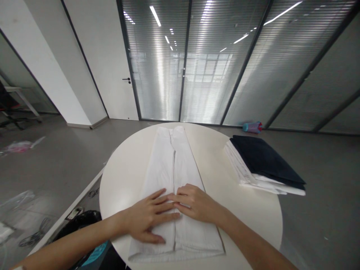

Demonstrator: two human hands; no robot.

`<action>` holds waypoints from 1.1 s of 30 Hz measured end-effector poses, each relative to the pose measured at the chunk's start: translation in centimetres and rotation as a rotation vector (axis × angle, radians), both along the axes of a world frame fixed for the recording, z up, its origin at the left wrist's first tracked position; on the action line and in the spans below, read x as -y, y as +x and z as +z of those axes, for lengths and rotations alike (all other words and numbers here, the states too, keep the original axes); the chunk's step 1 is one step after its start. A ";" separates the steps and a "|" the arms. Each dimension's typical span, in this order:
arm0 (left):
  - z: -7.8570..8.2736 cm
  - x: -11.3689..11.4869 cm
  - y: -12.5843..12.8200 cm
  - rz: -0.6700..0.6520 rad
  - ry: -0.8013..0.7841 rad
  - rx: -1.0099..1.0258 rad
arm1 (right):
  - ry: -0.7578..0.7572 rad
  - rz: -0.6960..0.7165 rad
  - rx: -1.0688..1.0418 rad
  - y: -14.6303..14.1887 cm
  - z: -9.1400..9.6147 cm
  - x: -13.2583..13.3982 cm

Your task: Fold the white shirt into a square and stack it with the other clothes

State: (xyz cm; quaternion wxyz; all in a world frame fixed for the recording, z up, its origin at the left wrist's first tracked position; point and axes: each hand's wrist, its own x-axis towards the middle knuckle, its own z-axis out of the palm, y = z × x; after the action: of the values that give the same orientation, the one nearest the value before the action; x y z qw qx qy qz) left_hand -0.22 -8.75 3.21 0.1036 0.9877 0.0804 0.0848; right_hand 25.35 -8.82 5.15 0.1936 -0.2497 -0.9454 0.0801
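Note:
A pair of white trousers [174, 165] lies flat and lengthwise on a round white table [123, 176], legs side by side, waist end near me. My left hand [149, 217] rests palm down on the left leg, fingers stretched out. My right hand [194, 204] lies flat on the right leg, fingers pointing left and touching the left hand's fingertips over the middle seam. Neither hand holds anything.
A stack of folded clothes, dark navy on top of white ones [264, 165], sits at the table's right edge. A black bag [81, 221] stands on the floor by the table's left. Glass walls with blinds lie beyond. A small colourful object [252, 127] lies on the floor.

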 end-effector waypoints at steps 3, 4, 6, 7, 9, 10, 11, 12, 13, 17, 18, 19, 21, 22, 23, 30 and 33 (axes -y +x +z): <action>-0.3 -0.1 -1.8 0.048 0.049 0.057 | 0.107 -0.049 0.065 1.1 0.7 0.0; -0.3 -0.1 -2.7 0.101 0.071 0.075 | 0.153 -0.076 0.079 1.8 1.0 0.0; -0.3 0.0 -4.6 0.214 0.113 0.085 | 0.225 -0.137 0.110 3.6 1.2 0.4; -0.2 0.0 -5.5 0.257 0.131 0.072 | 0.246 -0.165 0.123 4.7 1.1 0.7; 0.1 0.4 -7.0 0.314 0.156 0.023 | 0.260 -0.210 0.153 7.0 0.4 1.5; 0.2 0.6 -7.5 0.327 0.157 -0.006 | 0.260 -0.221 0.167 8.1 -0.1 2.0; 0.4 0.9 -7.8 0.332 0.149 -0.029 | 0.259 -0.224 0.179 9.0 -0.7 2.5; 0.6 1.3 -7.8 0.328 0.130 -0.046 | 0.255 -0.220 0.187 9.7 -1.2 3.0; 0.8 1.6 -7.8 0.312 0.104 -0.062 | 0.252 -0.211 0.191 10.3 -1.6 3.4; 1.0 2.3 -6.6 0.231 0.027 -0.102 | 0.233 -0.151 0.169 11.0 -1.6 5.0; 0.9 2.3 -6.3 0.220 0.024 -0.107 | 0.230 -0.127 0.170 10.9 -1.4 5.2; 0.8 2.2 -6.0 0.218 0.025 -0.110 | 0.228 -0.105 0.175 10.7 -1.2 5.3; 0.3 1.9 -5.5 0.222 0.034 -0.104 | 0.230 -0.069 0.182 10.4 -1.2 5.2; 0.0 1.8 -5.3 0.226 0.036 -0.094 | 0.237 -0.060 0.175 10.3 -1.5 5.1; -0.2 1.6 -5.1 0.231 0.036 -0.081 | 0.244 -0.060 0.161 10.2 -1.8 4.8; -0.3 0.6 -5.0 0.200 -0.036 -0.012 | 0.232 -0.101 0.095 9.9 -3.4 3.1; -0.2 0.3 -5.2 0.201 -0.050 0.000 | 0.190 -0.093 0.098 9.8 -3.4 2.9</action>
State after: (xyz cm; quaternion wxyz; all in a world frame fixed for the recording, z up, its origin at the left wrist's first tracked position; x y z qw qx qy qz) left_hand -5.44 -9.01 3.02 0.1192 0.9718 0.1812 0.0927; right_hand 35.14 -11.68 1.80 0.1733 -0.2776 -0.9444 -0.0313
